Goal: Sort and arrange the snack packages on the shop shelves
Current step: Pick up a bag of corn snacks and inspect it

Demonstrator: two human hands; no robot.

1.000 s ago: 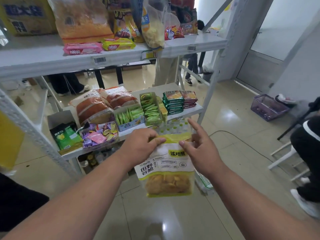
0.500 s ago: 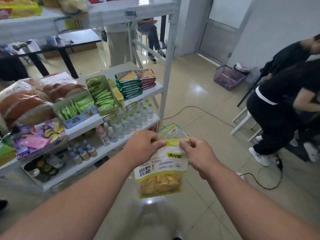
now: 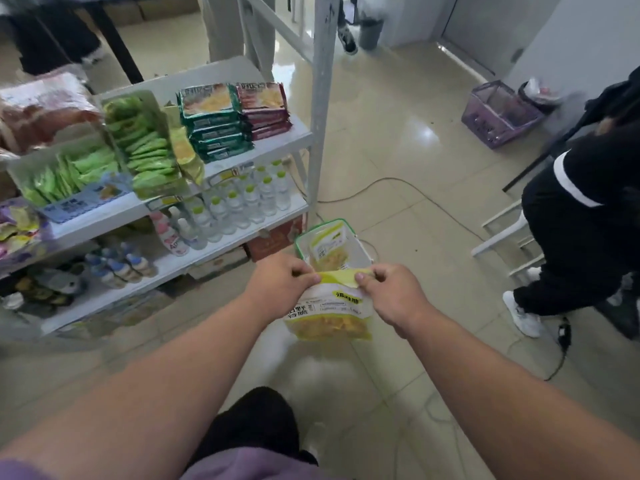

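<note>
Both hands point(image 3: 337, 289) pinch snack bag point(image 3: 329, 315) | basket point(image 3: 360, 252) below | shelf point(image 3: 277, 140) left

Between your hands hangs a yellow-and-white snack pouch point(image 3: 329, 315) of smooth glossy plastic film. At ten o'clock, the white-painted metal shelf rack point(image 3: 277, 140) looks matt, its upright scuffed; on it the stacked green foil-like wrappers point(image 3: 216, 128) shine. The beige tiled floor point(image 3: 398, 140) at one o'clock is polished and reflective.
</note>
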